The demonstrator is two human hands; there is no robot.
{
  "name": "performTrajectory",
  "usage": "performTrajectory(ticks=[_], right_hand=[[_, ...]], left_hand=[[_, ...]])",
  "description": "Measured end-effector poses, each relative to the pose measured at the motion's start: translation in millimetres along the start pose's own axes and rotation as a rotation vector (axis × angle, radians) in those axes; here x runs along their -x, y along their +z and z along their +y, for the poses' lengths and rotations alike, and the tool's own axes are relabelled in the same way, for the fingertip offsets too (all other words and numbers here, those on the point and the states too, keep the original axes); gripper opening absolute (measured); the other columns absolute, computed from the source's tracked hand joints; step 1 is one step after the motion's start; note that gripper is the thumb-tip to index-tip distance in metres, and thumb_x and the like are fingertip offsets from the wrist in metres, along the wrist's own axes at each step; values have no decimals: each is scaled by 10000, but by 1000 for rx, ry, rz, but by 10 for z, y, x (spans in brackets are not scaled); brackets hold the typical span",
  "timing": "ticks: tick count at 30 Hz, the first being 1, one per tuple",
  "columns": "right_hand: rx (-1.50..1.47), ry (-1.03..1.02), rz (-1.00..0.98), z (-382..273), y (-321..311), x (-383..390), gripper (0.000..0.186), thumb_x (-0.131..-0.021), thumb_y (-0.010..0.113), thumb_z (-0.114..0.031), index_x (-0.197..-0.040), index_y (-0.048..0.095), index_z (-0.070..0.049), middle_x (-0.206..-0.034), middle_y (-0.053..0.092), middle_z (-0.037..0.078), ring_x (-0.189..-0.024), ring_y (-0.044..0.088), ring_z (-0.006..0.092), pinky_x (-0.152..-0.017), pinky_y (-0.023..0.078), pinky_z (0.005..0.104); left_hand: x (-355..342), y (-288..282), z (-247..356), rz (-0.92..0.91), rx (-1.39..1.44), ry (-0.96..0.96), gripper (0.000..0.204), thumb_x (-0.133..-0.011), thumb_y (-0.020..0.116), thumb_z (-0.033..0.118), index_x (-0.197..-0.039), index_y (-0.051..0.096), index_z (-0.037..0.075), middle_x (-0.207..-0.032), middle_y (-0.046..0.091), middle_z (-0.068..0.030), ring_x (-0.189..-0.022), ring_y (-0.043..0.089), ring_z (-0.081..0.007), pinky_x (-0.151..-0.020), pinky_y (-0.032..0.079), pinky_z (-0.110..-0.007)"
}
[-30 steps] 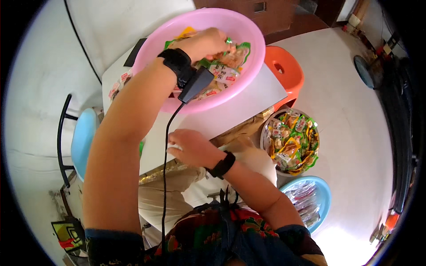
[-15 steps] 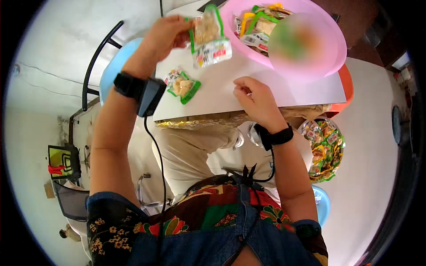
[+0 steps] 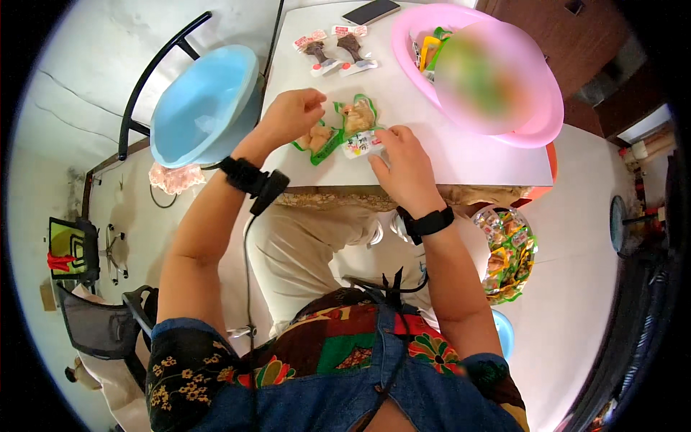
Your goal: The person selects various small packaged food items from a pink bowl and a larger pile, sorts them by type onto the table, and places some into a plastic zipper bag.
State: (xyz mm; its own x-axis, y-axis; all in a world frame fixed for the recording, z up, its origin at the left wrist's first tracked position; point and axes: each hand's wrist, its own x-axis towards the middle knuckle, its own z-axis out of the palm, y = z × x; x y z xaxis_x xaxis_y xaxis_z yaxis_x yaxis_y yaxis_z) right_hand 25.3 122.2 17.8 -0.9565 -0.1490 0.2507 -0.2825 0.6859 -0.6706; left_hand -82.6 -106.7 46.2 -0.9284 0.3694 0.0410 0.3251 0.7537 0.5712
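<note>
Two clear snack packets with green edges lie on the white tabletop in front of me. One packet (image 3: 359, 117) shows pale tan pieces and a white printed end; the other packet (image 3: 322, 140) sits to its left, partly under my left wrist. Above that left packet is my left hand (image 3: 291, 115), its fingers curled together with nothing showing in them. My right hand (image 3: 409, 162) rests at the white end of the first packet, fingertips touching it, thumb and forefinger apart. Farther back lie two clear packets with dark brown pieces, a left one (image 3: 317, 52) and a right one (image 3: 351, 47).
A pink basin (image 3: 551, 115) with colourful packets stands at the back right, partly blurred. The phone (image 3: 371, 11) lies at the table's far edge. A blue basin (image 3: 245, 79) is at the left. Below right, a round container holds many packets (image 3: 509, 252).
My left hand has lowered the packet to the table beside the other one and let go. My right hand has moved to its white end. The view has shifted, showing the dark-filled packets.
</note>
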Motion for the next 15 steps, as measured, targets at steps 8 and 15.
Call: performTrajectory(ticks=[8, 15], right_hand=[[190, -192, 29, -68, 100, -82, 339, -759, 650, -102, -1088, 599, -38, -1263, 503, 171, -1135, 488, 363, -883, 464, 438], [177, -122, -75, -156, 86, -93, 349, -770, 644, -91, -1112, 604, -39, -1274, 502, 174, -1158, 474, 373, -950, 436, 425]], left_hand=[[125, -289, -178, -326, -266, 226, 628, -737, 740, 261, -1294, 520, 71, -1293, 515, -191, -1204, 493, -330, -1015, 399, -388], [264, -435, -334, -317, -262, 26, 422, -642, 772, 260, -961, 653, 11, -930, 626, -180, -881, 606, -298, -757, 478, -364]])
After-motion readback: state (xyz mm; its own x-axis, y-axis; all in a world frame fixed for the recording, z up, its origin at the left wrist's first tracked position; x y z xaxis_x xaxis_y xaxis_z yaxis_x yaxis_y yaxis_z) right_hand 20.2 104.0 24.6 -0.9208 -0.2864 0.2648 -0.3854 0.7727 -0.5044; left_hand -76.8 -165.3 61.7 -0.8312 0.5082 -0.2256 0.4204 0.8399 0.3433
